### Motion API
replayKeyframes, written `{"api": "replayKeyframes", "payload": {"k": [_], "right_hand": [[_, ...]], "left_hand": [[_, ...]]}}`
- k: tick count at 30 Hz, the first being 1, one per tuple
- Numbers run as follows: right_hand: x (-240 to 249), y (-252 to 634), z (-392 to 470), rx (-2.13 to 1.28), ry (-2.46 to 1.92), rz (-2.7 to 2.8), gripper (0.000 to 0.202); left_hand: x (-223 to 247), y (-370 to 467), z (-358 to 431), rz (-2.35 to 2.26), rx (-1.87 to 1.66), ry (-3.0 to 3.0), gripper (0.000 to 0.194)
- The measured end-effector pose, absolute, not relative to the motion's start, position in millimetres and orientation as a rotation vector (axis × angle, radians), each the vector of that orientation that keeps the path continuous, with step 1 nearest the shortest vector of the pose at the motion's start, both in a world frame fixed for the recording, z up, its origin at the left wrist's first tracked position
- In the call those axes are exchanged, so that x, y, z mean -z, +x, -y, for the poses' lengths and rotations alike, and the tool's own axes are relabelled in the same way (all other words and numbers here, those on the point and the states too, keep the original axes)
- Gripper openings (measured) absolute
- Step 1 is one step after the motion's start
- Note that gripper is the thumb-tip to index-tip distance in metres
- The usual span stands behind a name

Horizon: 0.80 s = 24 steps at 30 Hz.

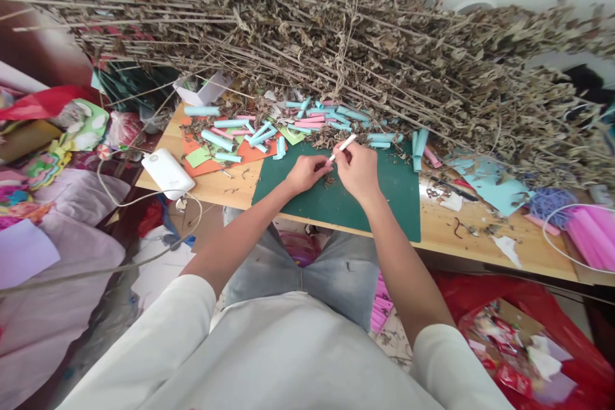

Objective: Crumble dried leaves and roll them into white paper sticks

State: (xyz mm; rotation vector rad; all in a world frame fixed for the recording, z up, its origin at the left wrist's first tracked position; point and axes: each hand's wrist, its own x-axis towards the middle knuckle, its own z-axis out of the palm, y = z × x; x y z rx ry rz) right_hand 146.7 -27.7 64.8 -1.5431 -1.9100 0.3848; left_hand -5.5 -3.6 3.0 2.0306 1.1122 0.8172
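Observation:
My right hand (356,170) is closed around a slim white stick (346,141), which tilts up to the right; whether it is a pen or a rolled tube I cannot tell. The fingertips of my left hand (309,173) are pinched together at the stick's lower end; what they grip there is too small to make out. Both hands are above a dark green mat (389,205) dotted with dry leaf crumbs. Just beyond them lie several rolled blue paper tubes (221,140) and pink paper tubes (310,123), some on orange paper (192,166).
A large heap of dried leafy stalks (298,32) covers the table's back. A white power bank (168,173) with a cable overhangs the left edge. Blue paper (500,182), a black pen (464,191) and pink sheets (593,237) lie right. A red bag (480,291) of scraps stands below.

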Motion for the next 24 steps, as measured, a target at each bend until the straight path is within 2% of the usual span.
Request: {"api": "replayKeyframes", "payload": {"k": [24], "right_hand": [[-62.3,141.8,25.3,-0.336,-1.582,1.906,0.026]], "left_hand": [[-1.7,-6.0,3.4,-1.08,-0.847,2.006,0.024]]}}
